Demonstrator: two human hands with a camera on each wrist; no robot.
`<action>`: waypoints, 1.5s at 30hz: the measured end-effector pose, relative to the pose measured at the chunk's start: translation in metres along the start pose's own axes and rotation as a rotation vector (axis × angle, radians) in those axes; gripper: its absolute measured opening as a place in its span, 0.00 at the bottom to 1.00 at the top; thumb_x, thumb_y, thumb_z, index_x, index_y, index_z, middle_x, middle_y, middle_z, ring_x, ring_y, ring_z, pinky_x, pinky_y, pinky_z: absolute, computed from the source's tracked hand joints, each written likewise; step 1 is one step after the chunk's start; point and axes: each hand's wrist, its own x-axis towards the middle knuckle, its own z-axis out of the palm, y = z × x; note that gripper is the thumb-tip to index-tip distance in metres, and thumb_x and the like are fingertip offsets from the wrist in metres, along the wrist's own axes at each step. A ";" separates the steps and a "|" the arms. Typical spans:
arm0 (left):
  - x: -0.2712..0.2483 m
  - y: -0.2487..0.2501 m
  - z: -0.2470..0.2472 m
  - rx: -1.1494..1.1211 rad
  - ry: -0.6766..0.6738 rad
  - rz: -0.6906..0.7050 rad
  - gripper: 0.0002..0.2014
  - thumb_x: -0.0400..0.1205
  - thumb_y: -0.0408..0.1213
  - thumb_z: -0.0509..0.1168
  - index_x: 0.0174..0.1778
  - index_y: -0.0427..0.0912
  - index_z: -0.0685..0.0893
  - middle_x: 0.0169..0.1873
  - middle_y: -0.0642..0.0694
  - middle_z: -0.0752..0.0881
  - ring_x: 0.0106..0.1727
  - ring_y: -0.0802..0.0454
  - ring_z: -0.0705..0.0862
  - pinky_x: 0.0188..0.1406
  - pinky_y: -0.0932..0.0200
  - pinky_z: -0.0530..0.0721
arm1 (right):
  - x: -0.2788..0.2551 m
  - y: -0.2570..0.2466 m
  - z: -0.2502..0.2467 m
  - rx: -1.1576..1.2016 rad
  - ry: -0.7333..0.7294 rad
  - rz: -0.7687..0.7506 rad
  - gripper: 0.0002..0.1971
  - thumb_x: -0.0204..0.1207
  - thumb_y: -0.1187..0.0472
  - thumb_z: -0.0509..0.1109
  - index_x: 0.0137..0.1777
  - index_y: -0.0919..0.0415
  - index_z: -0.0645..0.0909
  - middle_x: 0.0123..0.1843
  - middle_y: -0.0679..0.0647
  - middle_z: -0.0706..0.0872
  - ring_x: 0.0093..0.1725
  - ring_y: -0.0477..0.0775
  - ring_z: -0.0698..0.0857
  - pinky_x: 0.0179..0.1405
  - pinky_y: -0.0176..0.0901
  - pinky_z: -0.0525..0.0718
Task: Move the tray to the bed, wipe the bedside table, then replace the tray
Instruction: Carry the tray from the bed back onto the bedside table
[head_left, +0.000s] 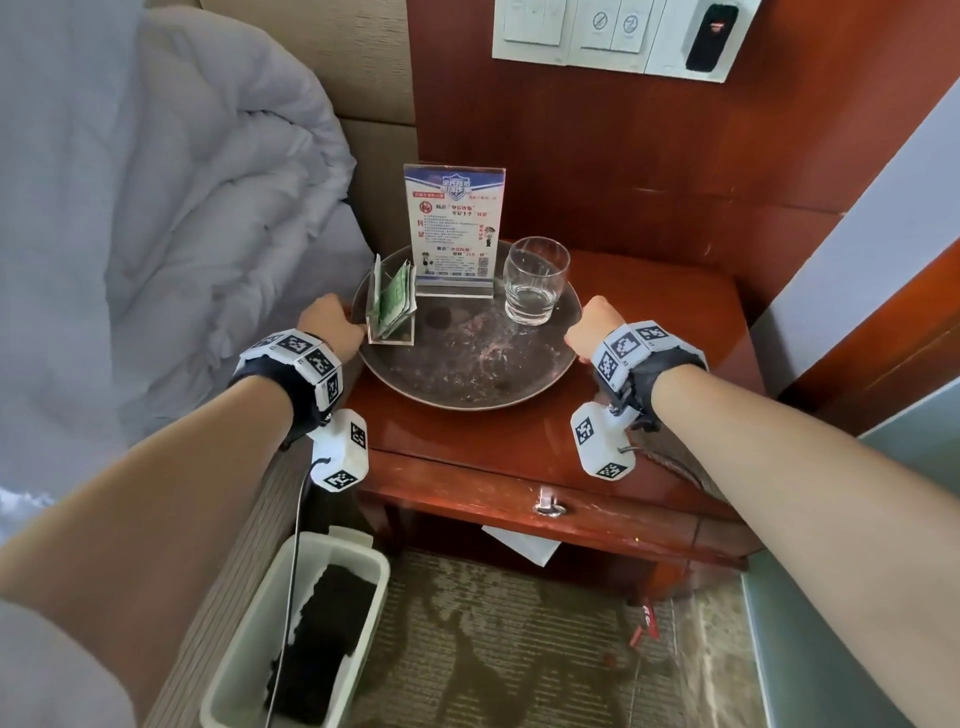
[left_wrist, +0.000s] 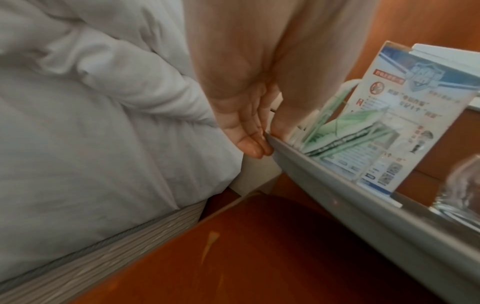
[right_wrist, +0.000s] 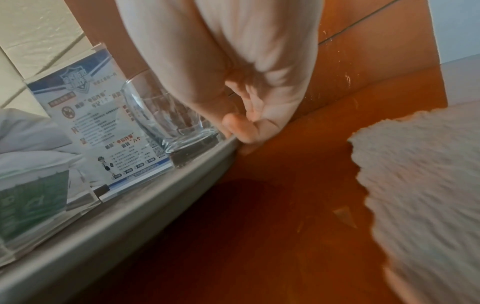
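Observation:
A round dark metal tray (head_left: 467, 374) sits on the red-brown bedside table (head_left: 649, 312). It carries a drinking glass (head_left: 535, 280), an upright acrylic sign (head_left: 454, 228) and a clear holder of green packets (head_left: 392, 306). My left hand (head_left: 358, 327) pinches the tray's left rim (left_wrist: 337, 205), thumb on top and fingers (left_wrist: 255, 148) underneath. My right hand (head_left: 576, 338) pinches the right rim (right_wrist: 130, 222) beside the glass (right_wrist: 161, 119). A dark shadow lies on the table (right_wrist: 285, 226) under the tray; I cannot tell whether it is off the wood.
The bed with a rumpled pale duvet (head_left: 156, 234) lies just left of the table. A fluffy cloth (right_wrist: 420, 185) rests on the table's right front, under my right forearm. A white bin (head_left: 291, 623) stands on the floor below. A wood wall panel rises behind.

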 end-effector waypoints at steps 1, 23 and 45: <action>0.004 0.002 0.000 0.002 0.003 0.003 0.15 0.77 0.39 0.67 0.54 0.33 0.86 0.48 0.33 0.89 0.52 0.35 0.86 0.49 0.51 0.81 | 0.004 -0.001 -0.001 0.001 0.013 -0.001 0.19 0.78 0.69 0.61 0.68 0.72 0.71 0.51 0.65 0.84 0.46 0.62 0.85 0.40 0.46 0.78; 0.054 0.035 0.032 -0.020 0.012 -0.016 0.17 0.81 0.36 0.66 0.64 0.33 0.81 0.60 0.33 0.85 0.62 0.35 0.83 0.60 0.50 0.80 | 0.070 -0.009 0.000 -0.002 0.004 0.068 0.18 0.78 0.69 0.60 0.68 0.71 0.69 0.52 0.66 0.85 0.54 0.64 0.87 0.56 0.54 0.85; 0.049 0.048 0.032 0.121 0.004 -0.014 0.12 0.83 0.32 0.61 0.57 0.29 0.83 0.56 0.30 0.86 0.57 0.31 0.83 0.47 0.50 0.77 | 0.069 -0.015 0.002 -0.058 0.043 0.072 0.23 0.80 0.68 0.65 0.74 0.68 0.66 0.71 0.66 0.78 0.68 0.66 0.80 0.64 0.52 0.79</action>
